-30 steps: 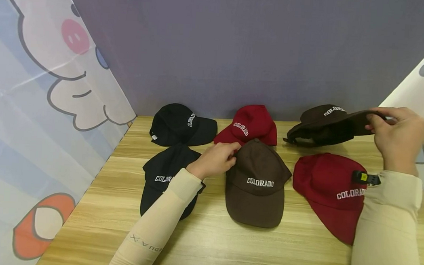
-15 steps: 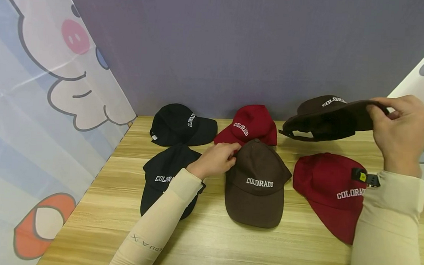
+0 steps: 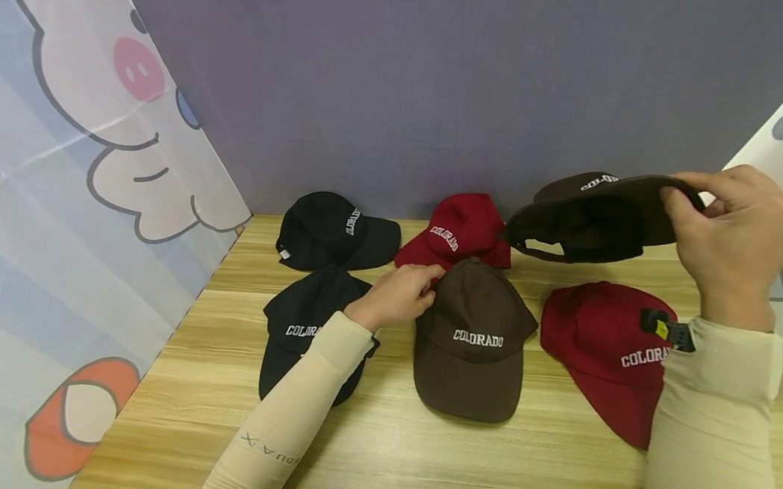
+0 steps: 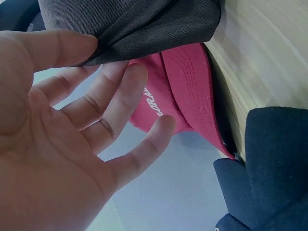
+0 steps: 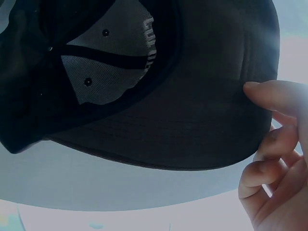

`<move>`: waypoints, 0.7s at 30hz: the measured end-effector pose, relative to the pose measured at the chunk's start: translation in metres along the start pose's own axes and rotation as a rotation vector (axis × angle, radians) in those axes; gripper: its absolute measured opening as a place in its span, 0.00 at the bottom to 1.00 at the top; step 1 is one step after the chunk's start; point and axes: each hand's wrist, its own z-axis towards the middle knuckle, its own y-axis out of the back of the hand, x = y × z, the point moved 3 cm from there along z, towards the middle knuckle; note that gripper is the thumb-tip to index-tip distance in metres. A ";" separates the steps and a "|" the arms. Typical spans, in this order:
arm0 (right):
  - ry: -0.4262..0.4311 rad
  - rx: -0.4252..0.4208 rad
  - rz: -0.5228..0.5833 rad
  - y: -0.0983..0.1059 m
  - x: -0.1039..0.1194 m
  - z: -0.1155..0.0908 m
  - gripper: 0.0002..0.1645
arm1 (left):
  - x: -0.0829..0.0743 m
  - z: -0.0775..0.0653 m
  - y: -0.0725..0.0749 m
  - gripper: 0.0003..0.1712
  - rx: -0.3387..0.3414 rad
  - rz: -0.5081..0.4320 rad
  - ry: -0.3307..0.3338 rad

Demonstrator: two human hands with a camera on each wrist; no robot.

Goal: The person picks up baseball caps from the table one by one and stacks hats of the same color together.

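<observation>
My right hand (image 3: 742,236) pinches the brim of a dark brown baseball cap (image 3: 588,219), lifted off the table at the back right and tilted so its hollow inside shows. In the right wrist view the thumb lies on the underside of that brim (image 5: 211,110). My left hand (image 3: 398,293) pinches the crown's left edge on a second brown cap (image 3: 473,339), which lies brim toward me at the middle. In the left wrist view the thumb and a finger hold its fabric (image 4: 139,29), while the other fingers spread loosely.
A red cap (image 3: 467,223) sits behind the middle brown cap, and another red cap (image 3: 608,340) lies at the right, partly behind my right sleeve. Two black caps, one behind (image 3: 332,230) and one in front (image 3: 292,336), are at the left. A grey wall (image 3: 441,90) closes the wooden table's back.
The cap in my right hand has risen from near the tabletop and shifted a little left, tilting further. My left hand has stayed in place on the middle brown cap.
</observation>
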 end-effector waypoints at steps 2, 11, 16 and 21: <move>0.017 0.001 0.015 0.000 0.003 0.000 0.11 | 0.000 0.000 0.000 0.14 0.003 -0.002 -0.001; 0.069 -0.005 0.038 0.002 0.015 -0.001 0.13 | 0.000 0.000 0.000 0.14 0.003 -0.006 -0.004; 0.087 -0.007 0.043 0.003 0.021 -0.002 0.14 | -0.001 -0.001 0.001 0.13 0.004 -0.008 -0.006; 0.086 -0.007 0.063 0.003 0.033 -0.003 0.12 | 0.000 -0.001 0.000 0.15 0.003 0.002 -0.006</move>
